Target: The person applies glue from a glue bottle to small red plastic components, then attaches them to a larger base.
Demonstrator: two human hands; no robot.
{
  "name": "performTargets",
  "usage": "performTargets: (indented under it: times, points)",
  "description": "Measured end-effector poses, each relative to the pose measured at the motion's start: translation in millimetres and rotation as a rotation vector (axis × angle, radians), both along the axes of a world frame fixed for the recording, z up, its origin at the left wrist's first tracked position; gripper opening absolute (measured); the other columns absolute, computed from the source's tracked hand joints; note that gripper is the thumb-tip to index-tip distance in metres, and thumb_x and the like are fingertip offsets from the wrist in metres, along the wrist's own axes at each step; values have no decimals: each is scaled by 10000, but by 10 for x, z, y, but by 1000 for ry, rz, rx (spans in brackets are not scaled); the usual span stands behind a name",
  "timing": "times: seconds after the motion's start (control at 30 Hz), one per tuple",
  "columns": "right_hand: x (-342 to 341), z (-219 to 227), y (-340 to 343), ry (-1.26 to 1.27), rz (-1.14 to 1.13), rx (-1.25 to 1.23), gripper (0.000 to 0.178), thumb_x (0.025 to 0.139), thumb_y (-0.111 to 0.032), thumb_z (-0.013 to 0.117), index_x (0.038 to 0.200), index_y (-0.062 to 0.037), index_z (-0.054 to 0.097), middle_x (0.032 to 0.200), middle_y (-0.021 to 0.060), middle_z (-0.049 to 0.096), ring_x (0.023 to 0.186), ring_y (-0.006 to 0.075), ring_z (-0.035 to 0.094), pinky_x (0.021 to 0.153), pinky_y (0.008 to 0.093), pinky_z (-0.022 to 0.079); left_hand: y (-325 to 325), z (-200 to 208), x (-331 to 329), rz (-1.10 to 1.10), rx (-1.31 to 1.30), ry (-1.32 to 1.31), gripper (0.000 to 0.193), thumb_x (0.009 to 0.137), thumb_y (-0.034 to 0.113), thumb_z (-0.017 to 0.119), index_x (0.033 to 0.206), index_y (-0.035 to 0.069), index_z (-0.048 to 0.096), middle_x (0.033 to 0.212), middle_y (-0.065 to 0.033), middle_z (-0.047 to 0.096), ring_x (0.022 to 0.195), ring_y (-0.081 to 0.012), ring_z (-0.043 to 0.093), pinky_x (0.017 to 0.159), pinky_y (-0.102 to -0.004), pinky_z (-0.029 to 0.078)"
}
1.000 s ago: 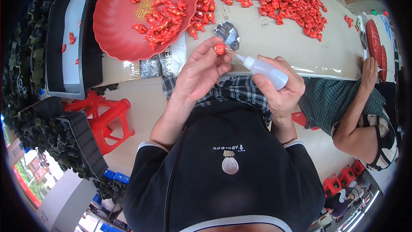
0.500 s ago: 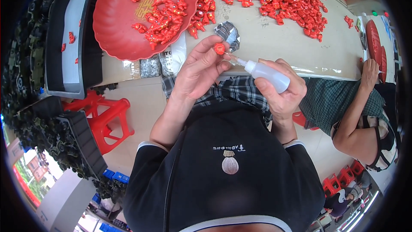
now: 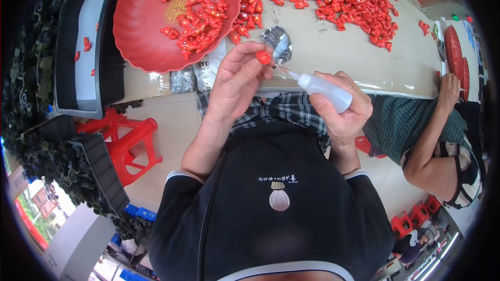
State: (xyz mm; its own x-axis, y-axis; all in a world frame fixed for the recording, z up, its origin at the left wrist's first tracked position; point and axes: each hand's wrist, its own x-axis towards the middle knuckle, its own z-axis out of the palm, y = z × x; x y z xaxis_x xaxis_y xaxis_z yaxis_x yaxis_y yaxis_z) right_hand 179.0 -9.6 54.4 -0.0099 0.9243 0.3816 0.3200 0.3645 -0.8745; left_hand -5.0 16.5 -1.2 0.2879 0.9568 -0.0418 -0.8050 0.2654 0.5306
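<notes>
Between the thumb and fingertips of my left hand [image 3: 237, 80] is a small red plastic piece [image 3: 264, 58], apparently of the same sort as those piled on the table. My right hand [image 3: 346, 106] wraps round a translucent white squeeze bottle [image 3: 329, 93] with a thin pointed nozzle. The nozzle tip points left and lies at or very near the red piece; actual contact is hard to make out. Behind my fingers a crumpled grey patterned scrap [image 3: 277, 41] with a light blue patch lies on the table.
A red scalloped bowl [image 3: 140, 36] holding several red figures stands at the back left. The big heap of red pieces [image 3: 338, 0] covers the far table. Left are a black tray [image 3: 78, 99] and a red stool [image 3: 133, 148]. Another person's arm [image 3: 429, 140] rests at the right.
My left hand has turned slightly and shifted the red piece a little left, showing another side of it. My right hand and the bottle have hardly moved.
</notes>
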Motion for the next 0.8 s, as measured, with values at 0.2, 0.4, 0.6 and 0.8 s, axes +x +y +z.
performTargets:
  times: [0.2,0.4,0.6,0.8]
  points:
    - [-7,18,2,-4,16,-2,313,610,-96,755,867,32,633,614,86,573,514,145,491,483,242,372,-3,16,4,3,-16,27,226,831,44,551,1056,48,526,1033,-92,568,809,-156,528,724,-267,421]
    - [7,23,-1,-20,4,-14,317,615,-107,759,872,30,634,614,84,571,515,145,493,476,243,368,3,-4,3,2,-9,14,229,829,43,553,1056,45,526,1028,-93,572,813,-157,530,722,-268,423]
    - [-10,12,0,-13,-17,-8,320,613,-103,761,875,30,633,614,84,567,519,147,494,475,242,367,0,15,10,13,-28,8,231,828,43,553,1058,44,526,1016,-88,579,839,-159,536,722,-272,424]
    - [8,19,-3,11,-21,-27,320,623,-92,756,883,41,626,617,81,562,539,138,498,494,235,374,-13,16,-3,-17,-55,-2,229,837,63,548,1065,47,526,992,-73,586,839,-161,533,724,-274,421]
